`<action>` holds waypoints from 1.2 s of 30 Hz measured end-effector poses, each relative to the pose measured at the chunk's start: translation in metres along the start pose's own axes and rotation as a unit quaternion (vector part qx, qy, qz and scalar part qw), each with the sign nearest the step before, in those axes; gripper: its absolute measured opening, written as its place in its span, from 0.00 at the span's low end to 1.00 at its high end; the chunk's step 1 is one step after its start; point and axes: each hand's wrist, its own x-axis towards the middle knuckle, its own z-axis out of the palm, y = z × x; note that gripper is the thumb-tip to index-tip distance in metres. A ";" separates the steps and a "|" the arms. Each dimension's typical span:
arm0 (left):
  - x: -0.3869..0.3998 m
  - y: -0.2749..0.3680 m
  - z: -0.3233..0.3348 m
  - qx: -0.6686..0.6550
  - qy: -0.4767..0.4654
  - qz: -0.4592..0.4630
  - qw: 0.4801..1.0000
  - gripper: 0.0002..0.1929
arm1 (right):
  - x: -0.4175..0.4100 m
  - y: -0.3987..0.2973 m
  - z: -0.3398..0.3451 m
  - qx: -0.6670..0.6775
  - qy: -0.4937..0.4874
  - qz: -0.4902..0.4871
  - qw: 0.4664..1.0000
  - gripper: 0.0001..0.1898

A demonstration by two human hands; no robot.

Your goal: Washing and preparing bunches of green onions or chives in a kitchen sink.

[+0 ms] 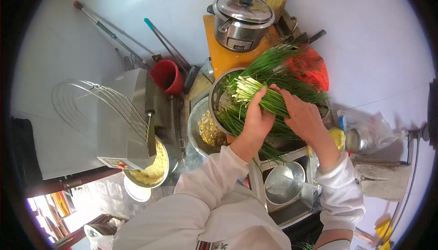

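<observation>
My left hand (257,114) is wrapped around a bundle of green chives (251,90), near its pale cut ends, which point up and left. Farther along the same bundle, my right hand (303,114) grips the green leaves. Under the bundle, more loose chives (236,118) fill a round metal basin (215,94) and spill over its rim. Their leaf tips spread to the right, across a red plastic bag (313,66).
Behind the basin, a lidded metal pot (239,27) stands on an orange board (224,61). A metal bowl (285,183) sits in the sink (284,219). Left are a tub of food scraps (195,123), a mixer (126,130) with dough (154,171), and a red bucket (171,78).
</observation>
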 end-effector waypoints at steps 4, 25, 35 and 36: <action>0.010 0.020 -0.032 0.016 0.055 0.031 0.998 0.28 | 0.049 0.002 0.028 -0.043 -0.006 -0.064 0.997 0.22; -0.009 0.099 -0.094 0.736 0.060 0.021 0.675 0.10 | 0.156 -0.004 0.087 -0.163 0.016 -0.226 0.960 0.07; 0.021 0.119 -0.133 0.829 0.088 0.251 0.491 0.28 | 0.222 -0.043 0.142 -0.304 -0.093 -0.270 0.909 0.08; 0.027 0.112 -0.136 0.823 0.101 0.240 0.504 0.29 | 0.225 -0.040 0.147 -0.275 -0.093 -0.253 0.923 0.08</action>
